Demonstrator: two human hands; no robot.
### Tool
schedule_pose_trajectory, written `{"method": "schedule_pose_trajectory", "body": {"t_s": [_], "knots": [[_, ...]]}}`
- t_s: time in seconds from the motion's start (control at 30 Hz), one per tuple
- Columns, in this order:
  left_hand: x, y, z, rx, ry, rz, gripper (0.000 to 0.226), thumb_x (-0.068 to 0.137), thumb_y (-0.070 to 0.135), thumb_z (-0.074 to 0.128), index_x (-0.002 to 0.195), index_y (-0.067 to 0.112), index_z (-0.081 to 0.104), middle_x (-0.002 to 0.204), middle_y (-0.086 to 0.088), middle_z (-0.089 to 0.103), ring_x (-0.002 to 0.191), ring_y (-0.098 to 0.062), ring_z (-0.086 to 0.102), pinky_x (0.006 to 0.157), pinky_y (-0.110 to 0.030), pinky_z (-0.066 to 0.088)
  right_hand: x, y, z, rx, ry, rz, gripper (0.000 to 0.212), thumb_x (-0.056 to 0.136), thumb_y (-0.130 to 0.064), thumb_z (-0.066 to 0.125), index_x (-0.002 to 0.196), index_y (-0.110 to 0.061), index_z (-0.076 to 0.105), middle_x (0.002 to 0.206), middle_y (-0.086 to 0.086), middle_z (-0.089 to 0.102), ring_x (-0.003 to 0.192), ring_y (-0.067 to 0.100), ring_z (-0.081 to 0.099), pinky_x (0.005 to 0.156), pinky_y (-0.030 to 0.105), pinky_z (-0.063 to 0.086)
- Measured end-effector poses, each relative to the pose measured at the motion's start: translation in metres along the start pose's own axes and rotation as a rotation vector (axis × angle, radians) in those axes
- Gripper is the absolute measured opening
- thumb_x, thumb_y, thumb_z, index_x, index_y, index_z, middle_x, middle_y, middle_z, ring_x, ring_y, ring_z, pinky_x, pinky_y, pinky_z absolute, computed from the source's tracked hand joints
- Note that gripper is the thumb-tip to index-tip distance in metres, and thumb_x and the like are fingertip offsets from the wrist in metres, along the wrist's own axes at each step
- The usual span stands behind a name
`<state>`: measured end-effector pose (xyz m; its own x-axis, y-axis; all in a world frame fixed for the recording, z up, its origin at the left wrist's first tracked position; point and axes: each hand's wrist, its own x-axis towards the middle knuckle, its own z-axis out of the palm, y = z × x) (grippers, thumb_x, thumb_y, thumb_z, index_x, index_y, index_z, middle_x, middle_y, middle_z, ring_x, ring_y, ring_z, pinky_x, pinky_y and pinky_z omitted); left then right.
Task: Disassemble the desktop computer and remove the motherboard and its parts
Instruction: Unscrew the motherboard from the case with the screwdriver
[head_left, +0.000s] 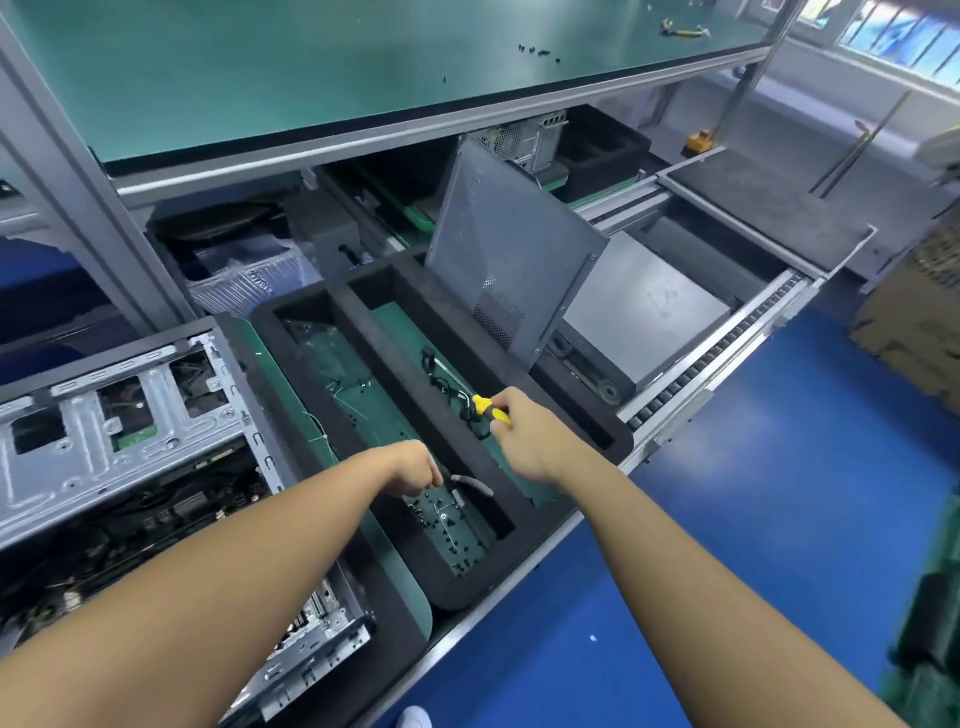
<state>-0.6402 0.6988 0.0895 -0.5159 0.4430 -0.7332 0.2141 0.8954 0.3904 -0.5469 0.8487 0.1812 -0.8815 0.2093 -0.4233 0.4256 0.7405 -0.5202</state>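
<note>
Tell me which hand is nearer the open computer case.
Left. The left hand hovers over the black foam tray, just right of the computer case; the right hand holds a yellow-handled tool farther right.

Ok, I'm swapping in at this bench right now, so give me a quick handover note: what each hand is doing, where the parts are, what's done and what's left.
Right hand: closed on the yellow-handled tool, over the right compartment of the black foam tray.
Left hand: fingers curled down into the left compartment, at the grey-sleeved cable; whether it has a grip is unclear.
Parts: loose screws in the left compartment, black cables in the right, side panel leaning at the tray's far end.
Done: panel off the open computer case.
Left: motherboard looks to be inside the case, with wiring over it.
</note>
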Motion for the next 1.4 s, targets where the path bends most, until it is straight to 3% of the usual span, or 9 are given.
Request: {"method": "schedule_pose_trajectory", "body": {"t_s": [0.13,0.3,0.47,0.57,0.7,1.07,1.2,1.3,1.4], "knots": [[-0.008,0.0,-0.01,-0.062,0.106,0.093,0.042,0.09,0.0,0.038,0.094,0.024,0.073,0.109,0.004,0.073,0.084,-0.01,0.063,0.059,-0.014,0.047,0.003,-0.009,0.007,0.044,0.061,-0.063,0.026,0.098,-0.024,0.04,0.124,-0.021,0.045,0.078,-0.005,0.055,0.066,0.014,0.051,0.055,0.03,0.034],[-0.038,-0.014,-0.035,-0.143,0.333,0.274,0.038,0.086,0.003,0.04,0.084,0.029,0.068,0.086,0.013,0.072,0.077,-0.003,0.069,0.079,-0.025,0.056,0.0,-0.041,0.014,0.204,0.214,-0.154,0.015,0.089,-0.035,0.043,0.1,-0.033,0.052,0.068,-0.011,0.058,0.055,0.006,0.049,0.054,0.029,0.038],[-0.079,-0.046,-0.048,-0.051,0.556,0.447,0.031,0.083,0.008,0.048,0.071,0.036,0.055,0.068,0.026,0.059,0.068,0.014,0.055,0.064,-0.012,0.036,-0.004,-0.092,0.027,0.346,0.242,-0.357,0.019,0.088,-0.048,0.049,0.078,-0.032,0.055,0.054,-0.017,0.054,0.05,0.001,0.045,0.047,0.015,0.033],[-0.104,-0.068,-0.045,0.007,0.752,0.511,0.023,0.081,0.006,0.049,0.077,0.029,0.052,0.07,0.021,0.053,0.071,0.006,0.051,0.06,-0.012,0.031,-0.003,-0.12,0.046,0.391,0.188,-0.453,0.025,0.089,-0.051,0.048,0.079,-0.029,0.055,0.06,-0.009,0.05,0.055,0.005,0.042,0.055,0.025,0.038],[-0.128,-0.107,-0.043,0.051,0.921,0.491,0.018,0.084,0.005,0.05,0.094,0.014,0.061,0.096,0.0,0.066,0.088,-0.018,0.056,0.073,-0.034,0.045,-0.004,-0.15,0.074,0.429,0.088,-0.514,0.028,0.089,-0.047,0.046,0.079,-0.021,0.048,0.063,0.001,0.048,0.058,0.015,0.041,0.058,0.039,0.039],[-0.183,-0.213,-0.022,0.014,0.761,0.099,0.029,0.088,0.008,0.046,0.072,0.026,0.061,0.078,0.008,0.066,0.076,-0.013,0.057,0.067,-0.028,0.041,-0.012,-0.2,0.13,0.321,-0.001,-0.566,0.029,0.087,-0.049,0.038,0.075,-0.023,0.037,0.062,0.001,0.047,0.056,0.019,0.041,0.055,0.046,0.041],[-0.19,-0.238,-0.005,0.115,0.639,-0.044,0.031,0.091,0.015,0.043,0.101,0.028,0.069,0.107,0.004,0.071,0.093,-0.017,0.064,0.075,-0.031,0.048,-0.01,-0.192,0.148,0.234,-0.007,-0.613,0.027,0.093,-0.053,0.035,0.078,-0.031,0.038,0.061,-0.005,0.043,0.053,0.014,0.037,0.052,0.04,0.037],[-0.192,-0.258,0.008,0.141,0.516,-0.234,0.046,0.092,0.012,0.046,0.138,0.018,0.051,0.133,-0.005,0.056,0.116,-0.027,0.057,0.093,-0.041,0.05,-0.005,-0.177,0.157,0.174,0.073,-0.657,0.021,0.1,-0.051,0.034,0.084,-0.037,0.039,0.056,-0.011,0.043,0.047,0.007,0.035,0.046,0.025,0.03],[-0.192,-0.26,0.008,0.193,0.434,-0.382,0.044,0.092,0.016,0.05,0.137,0.014,0.047,0.132,-0.008,0.055,0.116,-0.029,0.056,0.092,-0.04,0.048,-0.005,-0.176,0.161,0.165,0.103,-0.678,0.021,0.098,-0.057,0.03,0.084,-0.043,0.037,0.056,-0.014,0.046,0.044,0.006,0.033,0.042,0.022,0.029]]}}
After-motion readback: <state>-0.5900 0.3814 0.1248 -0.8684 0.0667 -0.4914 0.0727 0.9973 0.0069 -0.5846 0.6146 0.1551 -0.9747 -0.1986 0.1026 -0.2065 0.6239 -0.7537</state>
